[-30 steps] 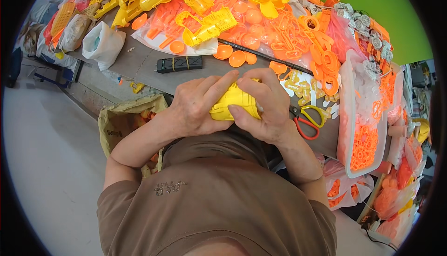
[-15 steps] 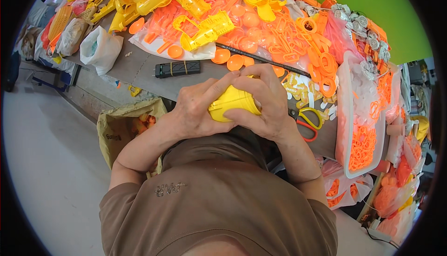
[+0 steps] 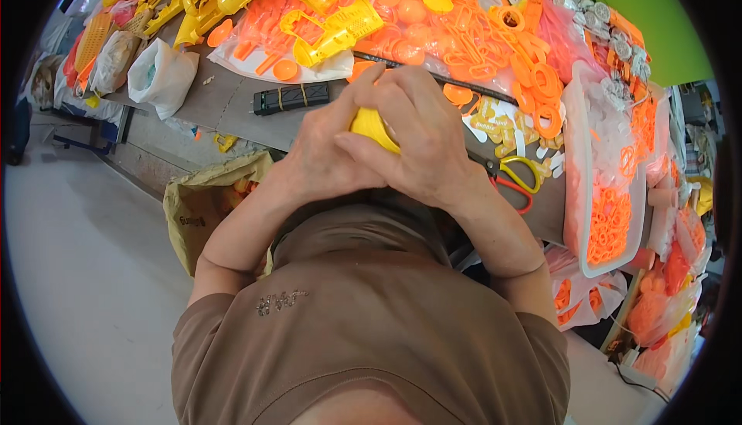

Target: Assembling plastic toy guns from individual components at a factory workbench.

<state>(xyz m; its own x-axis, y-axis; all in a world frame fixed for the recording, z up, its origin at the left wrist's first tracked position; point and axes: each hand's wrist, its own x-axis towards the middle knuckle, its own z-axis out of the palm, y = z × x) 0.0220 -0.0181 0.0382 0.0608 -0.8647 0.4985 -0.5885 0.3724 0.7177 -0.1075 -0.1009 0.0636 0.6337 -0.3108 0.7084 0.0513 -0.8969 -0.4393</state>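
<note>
Both my hands are wrapped round a rounded yellow plastic part [image 3: 375, 129] at the near edge of the table, above my lap. My left hand [image 3: 328, 143] grips it from the left side. Over its top and right side curl the fingers of my right hand [image 3: 421, 135], with the thumb across the front. Only a small yellow patch shows between the hands, so its full shape is hidden. Just beyond lies a black rectangular block [image 3: 291, 98] with bands round it. Scissors [image 3: 516, 177] with yellow and red handles rest right of my right hand.
Yellow plastic shells [image 3: 332, 30] and orange parts [image 3: 479, 46] heap up at the back. A black rod [image 3: 464, 86] lies before them. At the right stands a translucent bin [image 3: 576, 193] of small orange pieces. A white sack [image 3: 164, 81] and a paper bag [image 3: 185, 216] are at the left.
My hands have closed further over the yellow part and now cover more of it. My right hand has shifted left and turned over it. The view has tilted slightly.
</note>
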